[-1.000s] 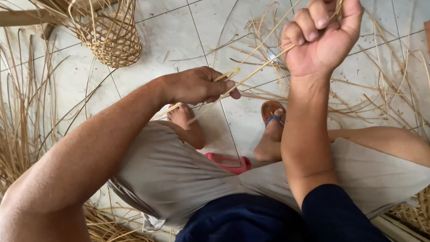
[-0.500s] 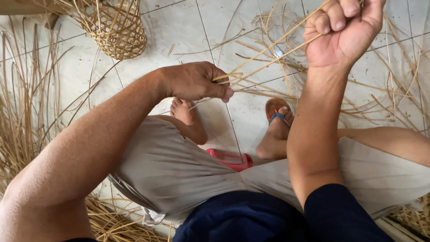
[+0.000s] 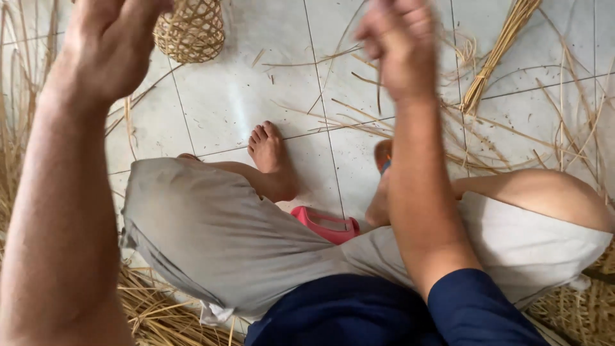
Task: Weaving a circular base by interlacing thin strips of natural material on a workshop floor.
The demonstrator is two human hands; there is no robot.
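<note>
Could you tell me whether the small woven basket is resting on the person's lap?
No, the woven basket sits on the tiled floor at the top of the view, well beyond the bare foot.

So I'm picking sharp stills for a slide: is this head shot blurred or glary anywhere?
Head view: the raised right hand is motion-smeared, the left hand softer too; the small woven straw basket and bare foot stay crisp; a pale sheen sits on the glossy white floor tiles; no hard shadows.
</note>
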